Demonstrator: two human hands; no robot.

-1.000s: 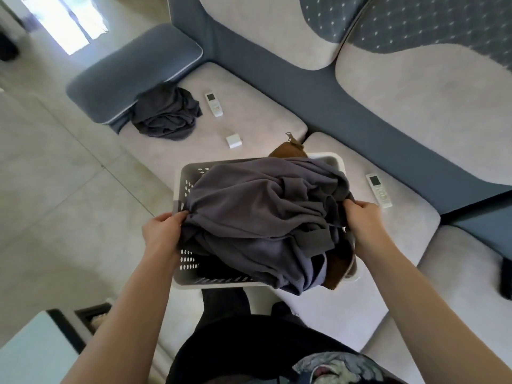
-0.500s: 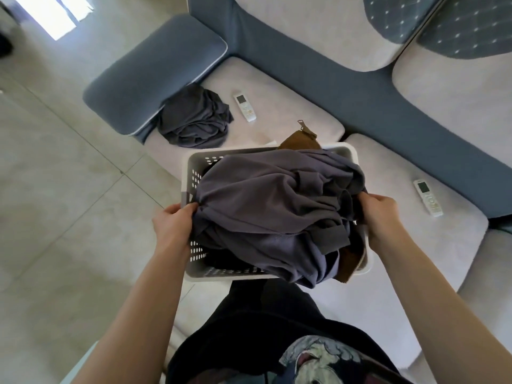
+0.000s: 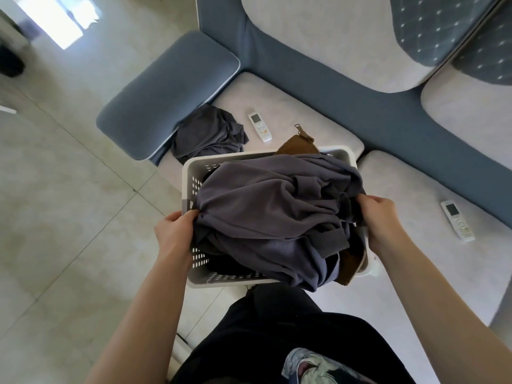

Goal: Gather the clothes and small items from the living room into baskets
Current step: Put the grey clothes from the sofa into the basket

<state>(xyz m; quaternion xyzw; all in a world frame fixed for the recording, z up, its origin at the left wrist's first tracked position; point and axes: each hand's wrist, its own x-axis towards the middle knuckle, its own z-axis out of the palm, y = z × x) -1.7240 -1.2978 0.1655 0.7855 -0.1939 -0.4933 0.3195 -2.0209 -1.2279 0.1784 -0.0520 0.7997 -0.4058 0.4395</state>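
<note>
So I've carried the basket (image 3: 194,173) closer to the sofa's left end over the last second; the little white box on the cushion is now hidden behind it. Left hand (image 3: 174,231) and right hand (image 3: 379,220) each grip a side, bunching the purple-grey top (image 3: 271,217) heaped inside over a brown jacket (image 3: 296,142). Left on the sofa (image 3: 318,87): a dark shirt (image 3: 207,137) and two remotes (image 3: 259,126).
</note>
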